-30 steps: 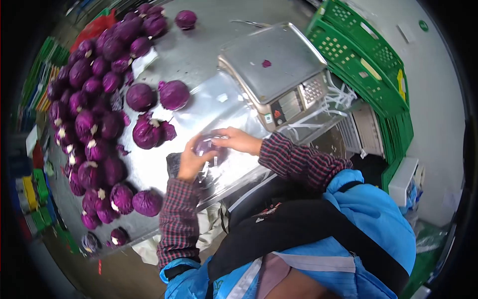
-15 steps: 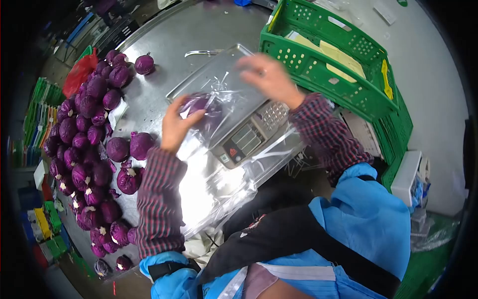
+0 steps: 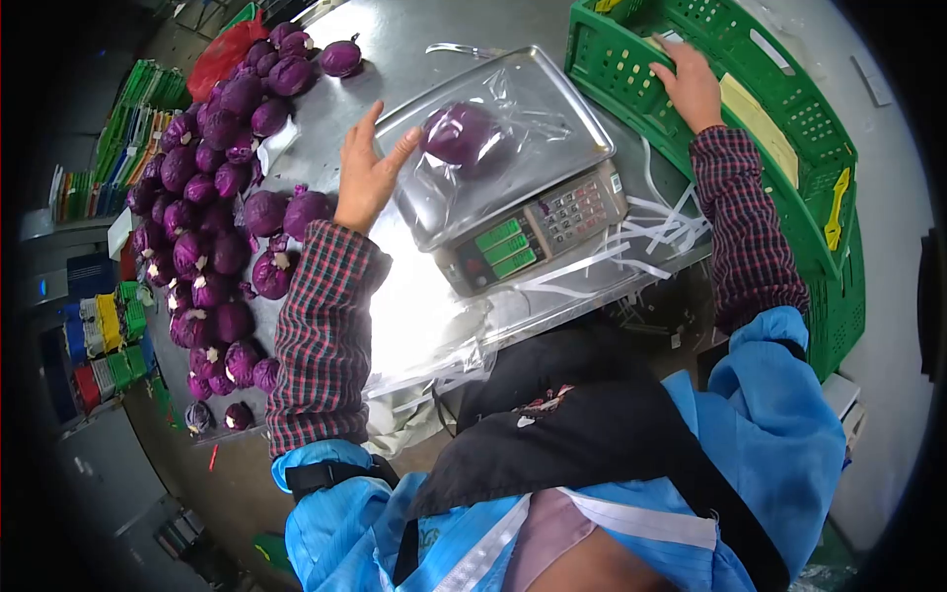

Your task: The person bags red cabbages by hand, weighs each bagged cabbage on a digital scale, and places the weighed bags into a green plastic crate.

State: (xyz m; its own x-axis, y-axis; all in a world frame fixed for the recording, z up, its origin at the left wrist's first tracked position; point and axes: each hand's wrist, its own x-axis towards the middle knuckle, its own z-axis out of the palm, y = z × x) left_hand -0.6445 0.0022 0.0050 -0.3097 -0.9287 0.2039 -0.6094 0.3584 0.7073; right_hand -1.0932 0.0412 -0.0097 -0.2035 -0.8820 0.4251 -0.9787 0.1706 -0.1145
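Fingers Parted at Both Hands; Wrapped Cabbage on Scale Tray

Left hand (image 3: 370,183): thumb and forefinger are spread wide in a V, with nothing gripped between them. The thumb tip points at the wrapped cabbage (image 3: 461,134), just beside it; contact cannot be confirmed.

Right hand (image 3: 691,84): positioned over the green crate (image 3: 631,84). Thumb and forefinger are apart and slightly bent. The fingertips are close to the pale yellow sheets (image 3: 758,128) inside; whether they touch or hold a sheet cannot be determined.

Wrapped cabbage: purple, enclosed in clear film, resting on the metal tray (image 3: 434,212) of the scale (image 3: 582,209). Loose film extends across the tray surface. The display (image 3: 505,247) is lit green, with the keypad (image 3: 570,212) adjacent.

Surroundings: the scale stands on the metal table (image 3: 404,326). A thin metal tool (image 3: 459,48) lies beyond the tray. White strips (image 3: 592,268) lie along the near side of the scale. Unwrapped purple cabbages (image 3: 212,197) are heaped on the left side of the table, with a red bag (image 3: 227,54) at the far end. A yellow item (image 3: 837,209) sits in the right portion of the crate.
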